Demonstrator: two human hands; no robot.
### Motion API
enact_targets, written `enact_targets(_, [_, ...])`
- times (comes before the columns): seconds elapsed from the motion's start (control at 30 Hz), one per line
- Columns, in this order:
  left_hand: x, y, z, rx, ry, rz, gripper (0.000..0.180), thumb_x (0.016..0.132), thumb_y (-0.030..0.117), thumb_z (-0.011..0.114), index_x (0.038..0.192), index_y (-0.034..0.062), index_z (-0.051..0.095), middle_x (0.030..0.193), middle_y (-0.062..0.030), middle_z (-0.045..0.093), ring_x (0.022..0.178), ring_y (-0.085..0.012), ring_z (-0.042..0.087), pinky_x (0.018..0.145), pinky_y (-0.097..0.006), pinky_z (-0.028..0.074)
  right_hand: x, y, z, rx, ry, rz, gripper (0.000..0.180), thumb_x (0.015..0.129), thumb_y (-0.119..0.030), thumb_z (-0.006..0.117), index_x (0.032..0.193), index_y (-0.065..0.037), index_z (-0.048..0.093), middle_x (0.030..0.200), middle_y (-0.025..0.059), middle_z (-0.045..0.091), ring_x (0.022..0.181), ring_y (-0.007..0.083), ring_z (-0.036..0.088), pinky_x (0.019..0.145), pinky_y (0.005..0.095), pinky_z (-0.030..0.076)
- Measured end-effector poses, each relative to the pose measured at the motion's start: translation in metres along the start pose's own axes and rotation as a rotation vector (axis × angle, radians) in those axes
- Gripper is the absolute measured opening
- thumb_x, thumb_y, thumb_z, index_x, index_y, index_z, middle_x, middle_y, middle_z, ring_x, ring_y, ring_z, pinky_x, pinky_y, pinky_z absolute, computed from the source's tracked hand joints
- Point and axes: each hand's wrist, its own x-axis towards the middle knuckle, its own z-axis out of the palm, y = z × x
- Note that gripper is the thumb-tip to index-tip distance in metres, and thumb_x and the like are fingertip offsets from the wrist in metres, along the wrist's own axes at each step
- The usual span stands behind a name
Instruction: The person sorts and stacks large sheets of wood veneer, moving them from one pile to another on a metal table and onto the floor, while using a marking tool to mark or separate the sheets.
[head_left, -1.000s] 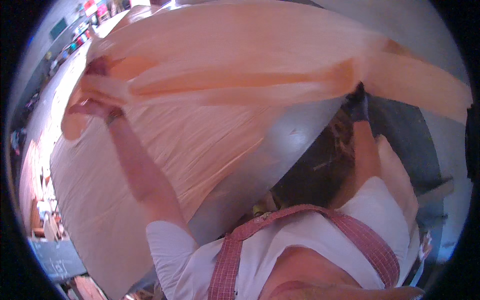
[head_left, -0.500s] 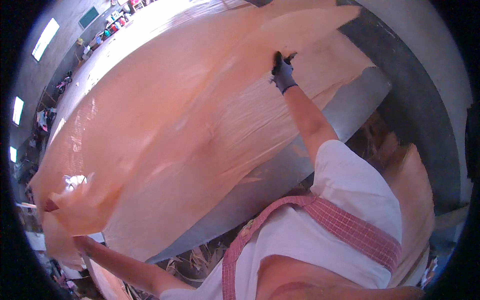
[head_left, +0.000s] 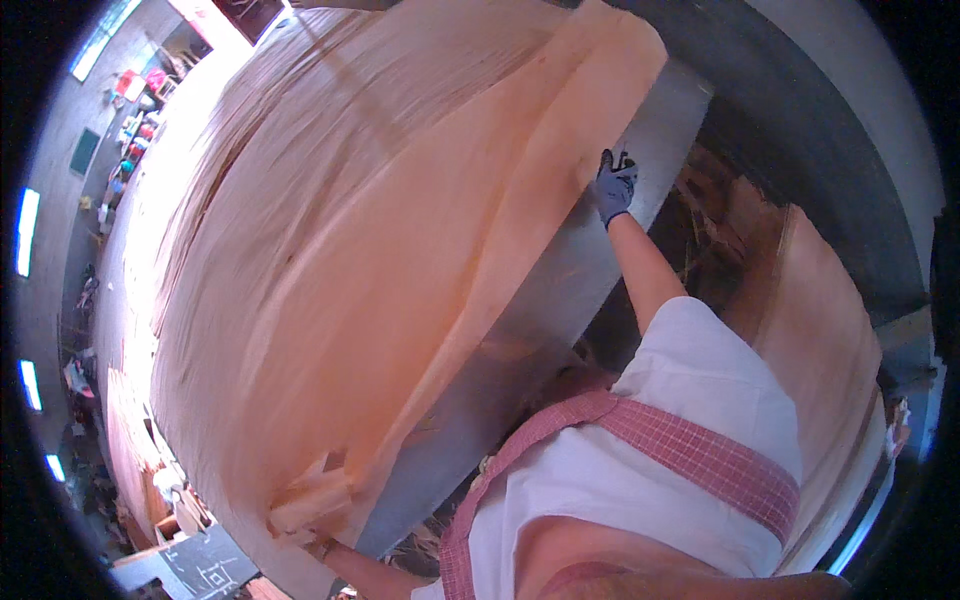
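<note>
A large, thin, tan sheet that looks like wood veneer (head_left: 450,230) lies in loose folds over a broad pale stack of similar sheets (head_left: 330,110). At the lower left, my left hand (head_left: 318,546) grips its near corner, where the sheet bunches up and shows a small torn gap; the fingertips are partly hidden. My right hand (head_left: 614,190), in a grey glove with dark fingertips, is beside the sheet's near right edge, over a grey metal surface (head_left: 540,290). Its thumb and fingers stand apart, and nothing shows between them.
Beneath the metal surface, scraps of veneer (head_left: 715,215) litter a dark gap. More curved tan sheets (head_left: 820,350) stand to my right, by a grey wall. A dark board with white markings (head_left: 210,565) is at the lower left. Assorted items (head_left: 135,140) line the far wall.
The sheet's left end has come down and toward me with my left hand. My right hand has shifted from on top of the sheet to its near edge. The view has turned.
</note>
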Motion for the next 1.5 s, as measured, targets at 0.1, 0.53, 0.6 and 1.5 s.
enact_targets(0.1, [-0.042,-0.029,0.024,0.051,-0.047,-0.054,0.071,0.082,0.065,0.044,0.117,0.0035,0.057,0.117,-0.0112,0.060,0.109,-0.0278,0.055,0.098,-0.044,0.041,0.063,0.018,-0.021,-0.139,-0.071,-0.103,0.104,0.077,-0.068,0.059,0.140,0.005,0.022,0.136,0.0243,0.044,0.123,0.0366,0.048,0.100,0.0415,0.041])
enact_targets(0.53, [-0.122,-0.069,0.051,0.182,-0.121,-0.161,0.068,0.083,0.061,0.045,0.118,0.0041,0.056,0.118,-0.0102,0.059,0.109,-0.0266,0.055,0.097,-0.043,0.042,0.108,0.035,-0.002,-0.519,-0.259,-0.344,0.053,0.077,-0.039,0.061,0.110,0.000,0.052,0.084,0.0171,0.066,0.081,0.0328,0.064,0.069,0.0396,0.050])
enact_targets(0.6, [-0.120,-0.071,0.058,0.179,-0.141,-0.161,0.067,0.083,0.061,0.045,0.118,0.0042,0.056,0.118,-0.0101,0.059,0.109,-0.0264,0.055,0.097,-0.042,0.042,0.123,0.031,0.008,-0.300,-0.202,-0.512,0.033,0.078,-0.034,0.060,0.091,-0.004,0.059,0.073,0.0127,0.064,0.067,0.0269,0.062,0.058,0.0374,0.048])
enact_targets(1.5, [-0.096,-0.049,0.080,0.175,-0.211,-0.116,0.059,0.086,0.053,0.048,0.120,0.0055,0.055,0.120,-0.0081,0.059,0.109,-0.0239,0.056,0.095,-0.040,0.044,0.160,0.083,-0.082,0.373,-0.231,0.366,0.011,0.080,-0.020,0.068,0.081,-0.010,0.063,0.064,0.0019,0.056,0.051,0.0152,0.050,0.046,0.0306,0.038])
